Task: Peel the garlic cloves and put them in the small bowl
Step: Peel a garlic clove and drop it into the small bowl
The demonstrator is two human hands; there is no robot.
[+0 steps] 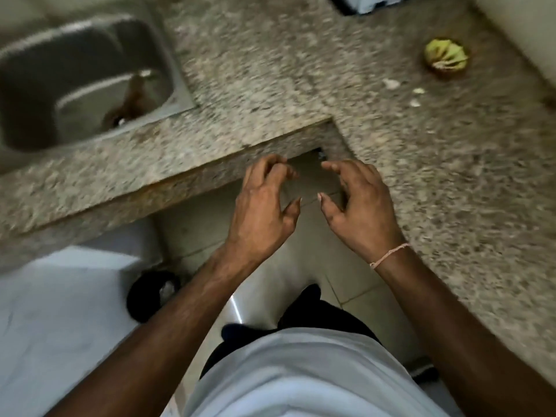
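A small brown bowl (447, 59) with yellow-green pieces inside stands on the speckled granite counter at the far right. A few pale garlic cloves or skins (391, 83) lie on the counter just in front of it. My left hand (264, 206) and my right hand (358, 206) hang side by side over the floor in the counter's inner corner, fingers loosely curled, palms facing each other. Neither hand holds anything. Both are well short of the bowl and the garlic. The frame is motion-blurred.
An L-shaped granite counter (270, 70) wraps around me. A steel sink (84, 82) is set into it at the far left. A dark object (352, 3) sits at the counter's back edge. Tiled floor (270, 281) lies below my hands.
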